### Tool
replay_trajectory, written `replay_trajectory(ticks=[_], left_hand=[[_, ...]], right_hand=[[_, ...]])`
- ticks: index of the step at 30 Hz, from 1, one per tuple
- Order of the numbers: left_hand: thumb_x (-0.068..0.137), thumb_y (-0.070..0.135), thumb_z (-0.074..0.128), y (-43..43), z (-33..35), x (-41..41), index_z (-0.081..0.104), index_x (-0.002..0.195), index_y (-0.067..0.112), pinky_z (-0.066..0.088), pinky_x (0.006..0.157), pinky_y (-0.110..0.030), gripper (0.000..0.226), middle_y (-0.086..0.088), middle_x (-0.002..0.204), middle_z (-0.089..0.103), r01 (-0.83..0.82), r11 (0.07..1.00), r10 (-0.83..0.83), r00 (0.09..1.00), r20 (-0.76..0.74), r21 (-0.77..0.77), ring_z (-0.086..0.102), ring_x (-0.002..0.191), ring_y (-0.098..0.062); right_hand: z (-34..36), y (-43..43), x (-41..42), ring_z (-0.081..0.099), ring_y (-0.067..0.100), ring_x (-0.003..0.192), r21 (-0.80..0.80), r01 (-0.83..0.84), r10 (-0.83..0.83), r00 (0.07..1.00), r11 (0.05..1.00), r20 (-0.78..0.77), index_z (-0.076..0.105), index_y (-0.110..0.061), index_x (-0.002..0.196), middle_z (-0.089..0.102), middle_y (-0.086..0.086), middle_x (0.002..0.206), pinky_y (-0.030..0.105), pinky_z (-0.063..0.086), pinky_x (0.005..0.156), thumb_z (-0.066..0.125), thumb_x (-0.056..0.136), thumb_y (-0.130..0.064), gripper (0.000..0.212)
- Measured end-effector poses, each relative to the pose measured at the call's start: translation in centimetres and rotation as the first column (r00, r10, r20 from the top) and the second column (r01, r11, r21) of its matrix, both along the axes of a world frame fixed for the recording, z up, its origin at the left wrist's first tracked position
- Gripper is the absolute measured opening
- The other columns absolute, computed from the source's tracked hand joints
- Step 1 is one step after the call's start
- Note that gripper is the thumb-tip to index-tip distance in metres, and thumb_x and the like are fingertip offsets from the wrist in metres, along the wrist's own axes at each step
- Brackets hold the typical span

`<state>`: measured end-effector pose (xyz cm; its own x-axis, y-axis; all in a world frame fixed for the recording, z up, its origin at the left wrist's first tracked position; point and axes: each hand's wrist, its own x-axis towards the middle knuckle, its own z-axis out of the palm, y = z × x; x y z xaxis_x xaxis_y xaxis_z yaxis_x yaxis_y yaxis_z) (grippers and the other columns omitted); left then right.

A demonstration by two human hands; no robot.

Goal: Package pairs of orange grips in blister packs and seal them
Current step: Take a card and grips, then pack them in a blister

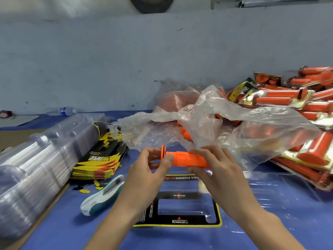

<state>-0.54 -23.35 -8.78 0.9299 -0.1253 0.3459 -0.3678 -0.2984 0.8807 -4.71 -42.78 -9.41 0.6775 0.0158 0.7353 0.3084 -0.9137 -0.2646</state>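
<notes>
At the centre of the view, just above the blue table (72,231), one orange grip (187,159) is held in the air by two hands. Its long axis runs nearly level from 9 o'clock to 3 o'clock, dipping a little toward 3 o'clock. The flanged end points to 9 o'clock, and the other end is hidden under the right hand (214,165). The left hand (153,168) pinches the grip just beside the flange, with the thumb on the near side and the fingers curled behind. The right hand wraps the far end, fingers over the top and thumb beneath.

Directly at 6 o'clock of the grip, one open blister pack (180,212) lies flat on the table, a black and yellow card under its clear moulded shell.

At 12 o'clock, one crumpled clear plastic bag (207,121) holds loose orange grips, seen too dimly through the film to count. At 2 o'clock lies a pile of sealed packs (288,101), overlapping too much for a sure count.

At 9 o'clock sits one stack of printed cards (100,159), and further out at 9 o'clock one long stack of clear shells (36,159). One white and teal stapler (102,193) lies at 7 o'clock, just beside the left wrist. One water bottle (63,111) lies on its side at 10 o'clock, near the wall
</notes>
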Motion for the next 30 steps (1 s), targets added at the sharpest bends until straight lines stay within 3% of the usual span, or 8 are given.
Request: replay_trajectory(ticks=[3,6,9,15,20,25,30], left_hand=[[0.088,0.056,0.059,0.3,0.1,0.2,0.064,0.085,0.031,0.045,0.065,-0.024,0.026,0.014,0.082,0.069,-0.118,0.979,0.101,0.989,0.109,0.166,0.063,0.079,-0.002],[0.091,0.051,0.058,0.7,-0.4,0.4,0.064,0.079,0.028,0.044,0.062,-0.023,0.027,0.009,0.072,0.069,-0.149,0.966,0.130,0.986,0.100,0.210,0.060,0.069,-0.005],[0.093,0.048,0.056,1.4,-1.3,0.9,0.064,0.076,0.026,0.036,0.054,-0.019,0.028,0.009,0.066,0.065,-0.211,0.924,0.200,0.977,0.069,0.319,0.056,0.064,0.000],[0.094,0.044,0.058,2.1,-2.7,1.6,0.064,0.073,0.023,0.038,0.055,-0.028,0.031,0.005,0.063,0.065,-0.210,0.878,0.230,0.973,0.005,0.430,0.053,0.056,-0.006],[0.094,0.041,0.058,2.0,-3.0,1.5,0.064,0.069,0.021,0.035,0.047,-0.016,0.033,0.007,0.056,0.061,-0.207,0.854,0.244,0.970,-0.018,0.477,0.052,0.051,0.004],[0.096,0.042,0.055,1.7,-3.1,1.3,0.065,0.071,0.019,0.026,0.044,-0.023,0.035,0.009,0.051,0.055,-0.180,0.849,0.244,0.967,-0.066,0.497,0.046,0.051,-0.008],[0.097,0.040,0.054,1.5,-3.3,1.4,0.066,0.070,0.016,0.027,0.048,-0.028,0.039,0.008,0.052,0.053,-0.172,0.842,0.253,0.963,-0.092,0.511,0.043,0.057,-0.011]], right_hand=[[0.1,0.3,0.3,0.055,0.022,0.093,-0.053,0.032,-0.027,0.995,0.998,0.098,0.066,-0.024,0.116,0.062,-0.006,0.107,0.038,0.047,0.080,0.062,0.089,-0.044,0.033],[-0.2,0.3,0.2,0.050,0.017,0.105,-0.027,-0.032,0.032,0.999,0.999,-0.009,0.056,-0.027,0.132,0.058,-0.008,0.120,0.032,0.039,0.091,0.053,0.090,-0.053,0.049],[-0.5,-0.7,0.3,0.044,0.012,0.113,0.107,-0.035,0.046,0.994,0.994,-0.102,0.045,-0.034,0.139,0.050,-0.015,0.128,0.029,0.035,0.095,0.040,0.100,-0.047,0.041],[-3.2,-2.5,0.7,0.057,0.026,0.099,-0.005,0.140,-0.137,0.960,0.990,-0.243,0.067,-0.026,0.114,0.063,-0.006,0.109,0.037,0.040,0.088,0.056,0.095,-0.016,0.024],[-4.6,-2.4,0.6,0.059,0.026,0.094,-0.107,0.153,-0.178,0.941,0.982,-0.287,0.070,-0.027,0.102,0.063,-0.005,0.105,0.037,0.043,0.088,0.064,0.090,-0.019,0.015],[-4.8,-2.0,0.4,0.060,0.025,0.086,-0.202,0.184,-0.229,0.947,0.962,-0.226,0.072,-0.025,0.091,0.066,-0.004,0.097,0.040,0.049,0.085,0.073,0.083,-0.016,0.012],[-4.6,-1.7,0.3,0.062,0.025,0.089,-0.250,0.169,-0.233,0.939,0.953,-0.255,0.073,-0.024,0.092,0.067,-0.004,0.098,0.042,0.047,0.094,0.069,0.088,-0.018,0.008]])
